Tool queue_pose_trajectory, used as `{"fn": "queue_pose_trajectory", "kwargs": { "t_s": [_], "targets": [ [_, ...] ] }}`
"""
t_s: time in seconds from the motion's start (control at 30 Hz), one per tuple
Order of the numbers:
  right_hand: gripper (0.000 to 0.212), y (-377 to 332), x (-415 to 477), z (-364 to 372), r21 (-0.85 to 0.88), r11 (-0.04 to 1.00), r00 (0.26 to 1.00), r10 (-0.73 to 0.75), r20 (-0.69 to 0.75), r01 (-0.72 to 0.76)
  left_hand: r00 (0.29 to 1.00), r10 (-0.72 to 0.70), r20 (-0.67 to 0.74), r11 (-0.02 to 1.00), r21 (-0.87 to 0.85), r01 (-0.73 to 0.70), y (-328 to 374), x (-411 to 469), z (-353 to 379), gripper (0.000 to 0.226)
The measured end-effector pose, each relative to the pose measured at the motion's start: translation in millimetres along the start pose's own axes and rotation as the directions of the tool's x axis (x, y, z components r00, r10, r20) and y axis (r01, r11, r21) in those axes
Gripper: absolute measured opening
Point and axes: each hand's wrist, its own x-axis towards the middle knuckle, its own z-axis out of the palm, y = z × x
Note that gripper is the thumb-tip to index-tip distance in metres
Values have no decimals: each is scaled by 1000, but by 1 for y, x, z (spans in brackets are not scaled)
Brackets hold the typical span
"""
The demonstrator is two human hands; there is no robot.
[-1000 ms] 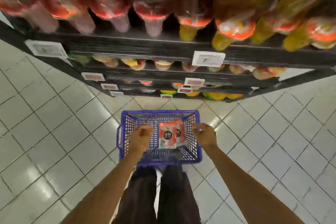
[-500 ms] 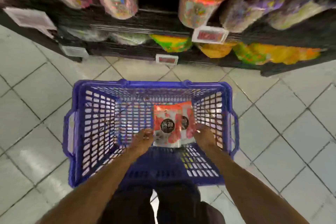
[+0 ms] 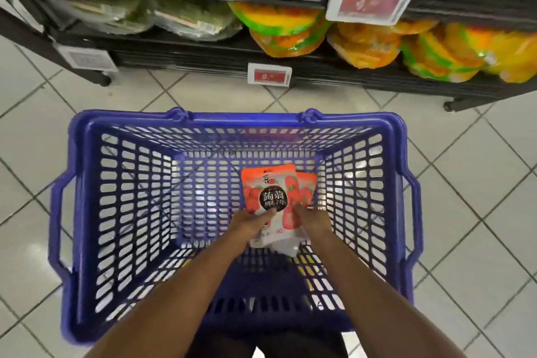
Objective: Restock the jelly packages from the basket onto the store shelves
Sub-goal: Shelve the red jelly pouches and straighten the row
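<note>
At 11 o'clock the bottom shelf (image 3: 174, 59) carries clear packs with green contents (image 3: 116, 11), too blurred to name, above a white tiled floor (image 3: 35, 131). The blue plastic basket (image 3: 84, 160) stands on that floor in the middle of the view, and its mesh bottom from 9 o'clock to the centre shows nothing on it. The left hand (image 3: 252, 224) reaches in from 6 o'clock and grips the lower left edge of the jelly pouches (image 3: 268, 192), its fingers curled onto the front face. These orange-and-white pouches, printed with red fruit and a round black label, sit just right of the basket's centre, towards its 3 o'clock wall; at least two show, one overlapping the other, and I cannot tell whether more lie beneath. The right hand (image 3: 312, 219) holds the same stack at its lower right edge, fingers wrapped round the side. A red price tag (image 3: 269, 77) hangs on the shelf lip at 12 o'clock, with orange and green bags (image 3: 284, 29) behind it and more of them (image 3: 453, 52) running to 2 o'clock under a larger price tag (image 3: 369, 0). By my judgement the restocking is near its end on the basket side: only this small stack is left, it has not yet cleared the rim, and a matching shelf slot is not in view.
</note>
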Motion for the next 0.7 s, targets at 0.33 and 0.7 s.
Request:
{"fn": "queue_pose_trajectory", "kwargs": {
  "t_s": [0.33,0.7],
  "targets": [
    [18,-58,-195,-70,562,807,954,-284,101,181,980,197,-5,962,-194,-194,63,-181,-81,21],
    [43,-191,-468,-203,642,727,873,-453,182,244,844,511,-163,770,-349,-534,177,-505,-196,12]
  ]
}}
